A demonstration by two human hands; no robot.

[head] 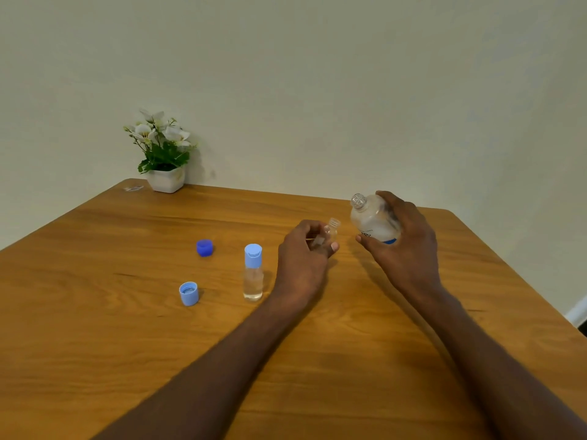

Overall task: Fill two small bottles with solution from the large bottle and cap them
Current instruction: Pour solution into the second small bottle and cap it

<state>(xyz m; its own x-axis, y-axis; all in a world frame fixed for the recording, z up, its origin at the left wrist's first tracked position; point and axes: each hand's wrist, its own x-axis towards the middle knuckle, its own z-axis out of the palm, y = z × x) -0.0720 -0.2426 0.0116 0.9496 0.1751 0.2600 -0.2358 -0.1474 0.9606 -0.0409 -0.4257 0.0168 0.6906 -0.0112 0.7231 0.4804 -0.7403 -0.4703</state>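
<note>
Clear plastic fills both grips: your left hand (303, 249) curls round the uncapped small bottle (330, 231), and your right hand (403, 239) grips the open large bottle (373, 220), tilted toward ten o'clock. The capped small bottle (253, 273) stands on the desk (127, 344) at nine o'clock of your left hand, two loose caps beyond.

Left hand (301, 252) grips an uncapped small bottle (330, 231), right hand (403, 246) tilts the open large bottle (373, 219) just beside it, above the table (127, 344)
</note>
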